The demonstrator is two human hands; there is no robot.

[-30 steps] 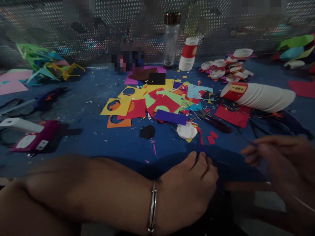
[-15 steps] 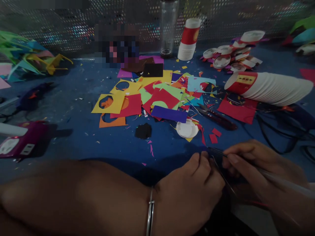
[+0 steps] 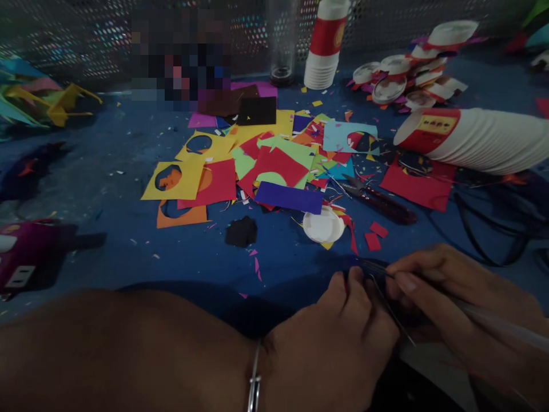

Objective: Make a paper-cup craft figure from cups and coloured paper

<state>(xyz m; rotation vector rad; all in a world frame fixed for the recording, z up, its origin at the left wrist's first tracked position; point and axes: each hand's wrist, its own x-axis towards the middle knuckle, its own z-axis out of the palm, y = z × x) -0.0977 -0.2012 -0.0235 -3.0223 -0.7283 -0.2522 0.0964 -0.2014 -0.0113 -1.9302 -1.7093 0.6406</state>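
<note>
On the blue table (image 3: 107,171), a long sleeve of nested paper cups (image 3: 484,143) lies on its side. Its red band carries a yellow label too small to read. A shorter stack (image 3: 326,51) stands upright behind the coloured paper scraps (image 3: 274,166). At the near edge, the left hand (image 3: 338,337) pinches a small dark piece (image 3: 369,274), perhaps paper. The right hand (image 3: 450,297) is closed round a thin metal tool (image 3: 392,309) whose tip meets the piece.

Dim, murky light; soft foreground blur, wide-angle bending toward the edges.
</note>
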